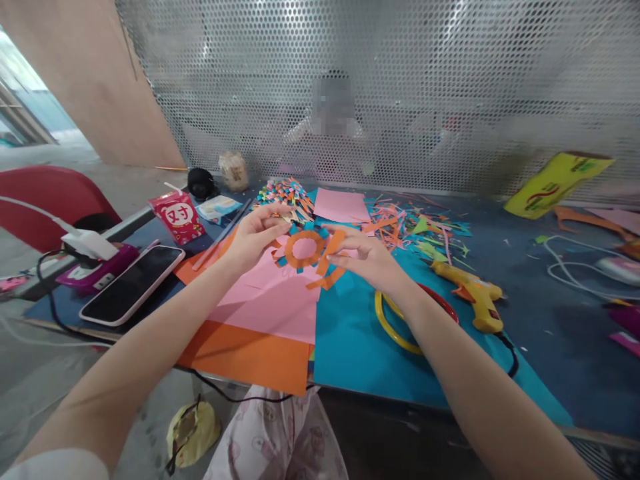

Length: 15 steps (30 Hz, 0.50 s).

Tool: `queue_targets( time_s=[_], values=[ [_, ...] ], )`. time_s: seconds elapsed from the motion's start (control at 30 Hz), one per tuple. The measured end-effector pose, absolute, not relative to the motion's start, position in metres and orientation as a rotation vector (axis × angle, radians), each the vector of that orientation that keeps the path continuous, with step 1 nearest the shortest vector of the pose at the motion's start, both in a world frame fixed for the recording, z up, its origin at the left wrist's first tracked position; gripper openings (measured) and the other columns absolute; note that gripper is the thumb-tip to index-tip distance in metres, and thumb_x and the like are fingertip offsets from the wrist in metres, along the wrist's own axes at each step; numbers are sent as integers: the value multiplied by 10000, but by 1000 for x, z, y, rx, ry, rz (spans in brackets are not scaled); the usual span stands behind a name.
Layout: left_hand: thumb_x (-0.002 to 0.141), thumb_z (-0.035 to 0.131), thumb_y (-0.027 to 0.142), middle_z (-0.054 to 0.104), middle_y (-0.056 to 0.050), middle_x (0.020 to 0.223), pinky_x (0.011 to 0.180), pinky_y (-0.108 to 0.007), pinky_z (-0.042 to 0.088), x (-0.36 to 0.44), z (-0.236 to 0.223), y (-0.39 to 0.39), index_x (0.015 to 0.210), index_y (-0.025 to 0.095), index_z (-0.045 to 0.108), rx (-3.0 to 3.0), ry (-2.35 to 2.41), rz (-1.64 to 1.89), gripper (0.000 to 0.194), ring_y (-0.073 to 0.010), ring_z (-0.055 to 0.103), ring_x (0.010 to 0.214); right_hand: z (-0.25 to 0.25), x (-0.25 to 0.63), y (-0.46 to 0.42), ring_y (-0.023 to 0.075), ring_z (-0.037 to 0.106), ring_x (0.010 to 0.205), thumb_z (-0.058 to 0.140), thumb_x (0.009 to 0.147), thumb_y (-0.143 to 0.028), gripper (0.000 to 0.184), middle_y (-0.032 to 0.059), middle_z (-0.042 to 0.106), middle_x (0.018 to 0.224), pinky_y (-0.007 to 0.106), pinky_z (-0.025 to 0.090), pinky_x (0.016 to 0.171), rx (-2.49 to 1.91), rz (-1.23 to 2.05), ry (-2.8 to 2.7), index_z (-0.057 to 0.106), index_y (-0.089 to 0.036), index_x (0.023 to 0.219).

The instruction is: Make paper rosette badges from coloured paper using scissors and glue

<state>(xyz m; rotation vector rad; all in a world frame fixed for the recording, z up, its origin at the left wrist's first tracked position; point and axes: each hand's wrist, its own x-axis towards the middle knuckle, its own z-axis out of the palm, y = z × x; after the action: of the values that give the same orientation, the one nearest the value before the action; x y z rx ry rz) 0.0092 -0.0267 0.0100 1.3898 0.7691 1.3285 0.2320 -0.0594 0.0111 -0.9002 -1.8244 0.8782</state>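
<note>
An orange and blue woven paper ring (304, 248) is held up over the table between both hands. My left hand (254, 233) pinches its left edge. My right hand (364, 256) grips its right side, where loose orange strips (327, 273) hang down. Under the ring lie a pink sheet (273, 297), an orange sheet (245, 353) and a blue sheet (355, 340). A yellow hoop (387, 327) and a red hoop lie partly hidden beneath my right wrist.
A yellow glue gun (473, 293) lies right of my hand. A phone (133, 283), a purple box and a red packet (176, 217) sit at left. Paper scraps (415, 227), a pink sheet and woven strips lie behind. A person sits behind the perforated metal screen (400, 87).
</note>
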Motion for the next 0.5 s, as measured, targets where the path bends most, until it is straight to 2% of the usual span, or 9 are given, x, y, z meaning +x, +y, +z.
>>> queue_targets(
  time_s=[0.07,0.13,0.2,0.3,0.4,0.5],
  values=[
    [623,773,242,659,37,654,486,-139,410,10,10,-28,951,172,663,1265,744,1253,354,-53,581,542,16,231,-64,239,502,1235,728,670,-325,71,27,627,1231,426,346,1063,-881,896,-1846,718,-255,663],
    [612,780,242,672,21,680,481,-154,432,11,9,-28,932,167,672,1209,746,1159,347,-67,598,547,20,230,-68,232,558,1142,735,645,-329,82,34,660,1151,409,411,994,-892,951,-1860,720,-249,659],
    [610,778,235,674,15,685,449,-162,422,13,7,-30,902,165,678,1188,763,1085,316,-65,578,503,22,228,-71,211,621,955,725,633,-344,115,39,700,971,372,480,859,-963,1049,-1862,715,-231,657],
    [614,773,212,668,16,671,403,-164,380,16,6,-32,855,168,687,1169,805,1016,260,-46,515,429,21,225,-74,168,620,709,710,628,-370,176,19,692,750,322,501,690,-1080,1269,-1804,718,-206,692],
    [660,760,311,674,-8,679,438,-180,425,17,5,-32,845,168,704,1127,851,971,240,-74,560,479,18,223,-74,161,625,648,719,615,-368,201,16,700,700,330,509,687,-1092,1437,-1672,732,-198,720],
    [658,753,456,671,-18,698,457,-199,462,13,6,-32,872,170,712,1119,847,942,360,-93,582,520,16,225,-72,169,648,706,730,594,-335,160,20,723,737,337,508,755,-1131,1364,-1591,737,-204,686]
  ],
)
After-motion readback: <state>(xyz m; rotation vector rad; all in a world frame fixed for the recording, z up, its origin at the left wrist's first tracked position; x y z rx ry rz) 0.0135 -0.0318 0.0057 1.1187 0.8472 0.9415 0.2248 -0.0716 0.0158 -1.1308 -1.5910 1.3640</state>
